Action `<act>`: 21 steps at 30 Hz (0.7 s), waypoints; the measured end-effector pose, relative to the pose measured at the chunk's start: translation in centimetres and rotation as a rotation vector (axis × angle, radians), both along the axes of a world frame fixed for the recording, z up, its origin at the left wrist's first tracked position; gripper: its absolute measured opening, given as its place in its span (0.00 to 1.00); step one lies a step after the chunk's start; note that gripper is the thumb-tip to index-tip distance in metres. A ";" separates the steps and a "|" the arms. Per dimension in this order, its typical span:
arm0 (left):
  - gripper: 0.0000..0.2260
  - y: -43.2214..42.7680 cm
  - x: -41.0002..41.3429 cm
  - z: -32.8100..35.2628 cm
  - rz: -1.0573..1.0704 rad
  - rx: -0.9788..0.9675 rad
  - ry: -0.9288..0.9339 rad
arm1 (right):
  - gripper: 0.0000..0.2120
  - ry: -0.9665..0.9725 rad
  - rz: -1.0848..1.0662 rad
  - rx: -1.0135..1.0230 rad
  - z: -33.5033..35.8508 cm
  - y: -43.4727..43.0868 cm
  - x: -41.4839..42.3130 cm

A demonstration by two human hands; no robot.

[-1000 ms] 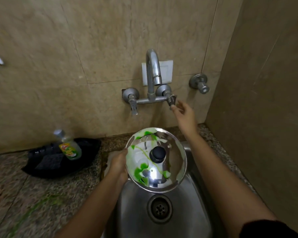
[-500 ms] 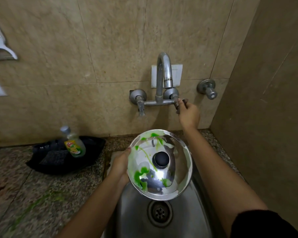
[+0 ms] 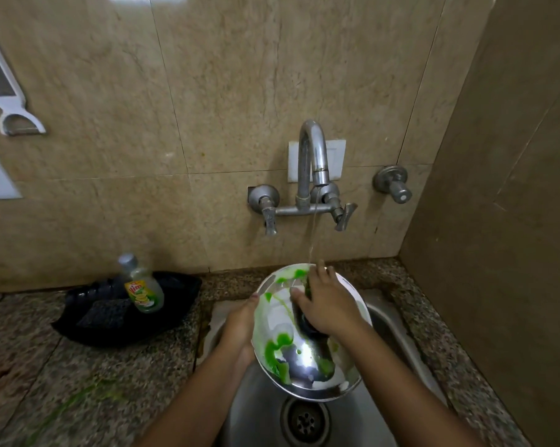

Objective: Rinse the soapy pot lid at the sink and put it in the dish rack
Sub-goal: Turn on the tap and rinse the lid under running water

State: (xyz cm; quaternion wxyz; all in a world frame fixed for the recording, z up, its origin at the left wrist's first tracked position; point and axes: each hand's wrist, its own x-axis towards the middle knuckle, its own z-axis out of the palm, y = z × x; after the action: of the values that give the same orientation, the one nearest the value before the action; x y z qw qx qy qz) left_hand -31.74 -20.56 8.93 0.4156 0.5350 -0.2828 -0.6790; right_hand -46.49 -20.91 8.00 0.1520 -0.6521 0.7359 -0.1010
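Note:
A shiny steel pot lid (image 3: 285,356) streaked with green soap tilts over the steel sink (image 3: 398,321). My left hand (image 3: 239,324) grips its left rim from behind. My right hand (image 3: 323,304) lies flat on the lid's top face, fingers spread over the black knob (image 3: 304,324), which is mostly covered. A thin stream of water (image 3: 313,230) falls from the tap spout (image 3: 314,150) onto the lid's far edge by my right fingertips. No dish rack is in view.
The sink drain (image 3: 304,421) sits below the lid. A dish soap bottle (image 3: 141,285) stands in a black tray (image 3: 88,327) on the granite counter (image 3: 46,382) at left. A side wall (image 3: 498,221) closes the right. A separate valve (image 3: 394,185) is on the back wall.
My right hand left the tap's right handle and came down onto the lid's top face. Water now runs from the spout. The lid stays in my left hand over the sink.

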 end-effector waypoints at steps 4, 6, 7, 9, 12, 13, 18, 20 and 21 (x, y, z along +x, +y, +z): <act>0.13 -0.4 -0.1 -0.3 0.011 0.047 0.013 | 0.33 0.162 0.260 -0.015 -0.2 0.8 1.9; 0.15 -0.5 0.0 -0.3 0.031 0.055 0.022 | 0.33 0.143 0.194 -0.028 0.0 0.6 1.1; 0.14 -0.3 0.0 -0.1 0.042 0.046 0.041 | 0.34 0.127 0.112 -0.013 0.1 0.4 0.3; 0.14 0.3 -0.2 0.8 0.035 0.030 0.059 | 0.36 0.091 -0.007 0.042 0.0 0.0 -0.7; 0.13 0.3 -0.4 0.8 0.024 0.054 0.060 | 0.32 0.135 0.154 -0.034 -0.1 0.5 1.1; 0.15 0.0 -0.4 0.6 0.023 0.069 0.053 | 0.29 0.215 0.243 -0.102 -0.5 1.2 2.2; 0.22 -1.0 0.0 0.4 0.008 0.198 0.070 | 0.26 0.375 0.481 -0.253 -4.0 6.3 3.1; 0.23 -1.0 0.2 0.4 -0.008 0.202 0.125 | 0.27 0.387 0.489 -0.288 -5.2 7.1 1.5; 0.23 -1.0 0.1 0.2 -0.005 0.202 0.147 | 0.28 0.409 0.454 -0.308 -5.3 6.9 1.0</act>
State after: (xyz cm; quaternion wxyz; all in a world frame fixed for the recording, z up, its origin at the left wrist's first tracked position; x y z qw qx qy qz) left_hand -31.68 -21.60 9.18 0.3774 0.5222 -0.1828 -0.7426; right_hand -45.53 -13.96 2.66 -0.0803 -0.8214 0.5631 -0.0419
